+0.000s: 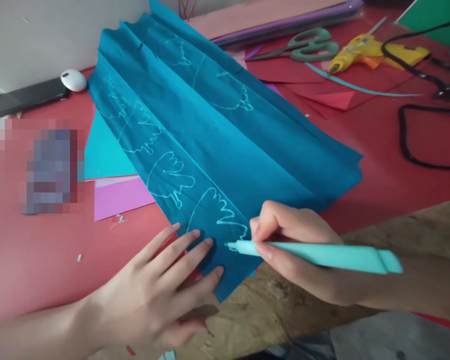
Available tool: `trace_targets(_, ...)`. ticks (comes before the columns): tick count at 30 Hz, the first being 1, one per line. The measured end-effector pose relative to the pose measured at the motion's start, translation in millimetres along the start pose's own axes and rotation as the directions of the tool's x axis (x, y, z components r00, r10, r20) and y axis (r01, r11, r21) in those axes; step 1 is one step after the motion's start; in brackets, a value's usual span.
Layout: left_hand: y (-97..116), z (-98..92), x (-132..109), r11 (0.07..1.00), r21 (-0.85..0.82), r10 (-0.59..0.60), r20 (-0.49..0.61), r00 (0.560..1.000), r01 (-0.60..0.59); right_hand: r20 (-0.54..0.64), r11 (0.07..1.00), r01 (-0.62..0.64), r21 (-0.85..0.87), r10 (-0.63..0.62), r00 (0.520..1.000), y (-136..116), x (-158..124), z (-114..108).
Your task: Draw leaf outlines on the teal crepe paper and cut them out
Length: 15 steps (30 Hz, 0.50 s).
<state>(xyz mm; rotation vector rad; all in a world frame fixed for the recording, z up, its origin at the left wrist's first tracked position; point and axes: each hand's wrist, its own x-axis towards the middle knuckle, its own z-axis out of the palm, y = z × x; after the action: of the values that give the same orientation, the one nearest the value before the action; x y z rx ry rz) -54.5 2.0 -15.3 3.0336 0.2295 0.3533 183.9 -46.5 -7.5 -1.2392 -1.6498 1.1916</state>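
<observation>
A large sheet of creased blue paper (225, 135) lies slantwise over the red table, with several pale outlines drawn along its folded strips. My right hand (300, 250) pinches a mint-green marker (322, 255); its tip meets the paper at the lower end of the nearest outline (217, 210). Spread flat, my left hand (161, 290) presses its fingertips on the paper's lower left edge, just left of the marker tip. Part of the palm hangs past the table's near edge.
Scissors (303, 47), a yellow glue gun (375, 52) and a black cord (403, 130) lie at the back right. A white mouse (74, 80) sits back left, near a blurred-out object (52, 170). Turquoise (107, 150) and purple sheets (122, 200) stick out under the blue paper.
</observation>
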Motion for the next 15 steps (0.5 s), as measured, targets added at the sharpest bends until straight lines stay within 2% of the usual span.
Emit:
trace_targets(5, -1.4, 4.6, -2.9, 0.999, -0.033, 0.022, 0.034, 0.999, -0.021, 0.026, 0.994, 0.030, -0.106, -0.028, 0.999, 6.4, -2.7, 3.7)
trace_targets(10, -2.6, 3.6, -1.5, 0.998, -0.053, 0.019, 0.025, 1.000, -0.017, 0.023, 0.991, 0.026, -0.128, -0.023, 0.999, 9.8, -6.7, 4.6)
trace_targets(15, -1.8, 3.5, -1.4, 0.998, -0.057, 0.020, 0.029, 0.999, -0.018, -0.009, 0.988, 0.125, -0.092, -0.127, 0.992, 15.1, -8.7, 6.4)
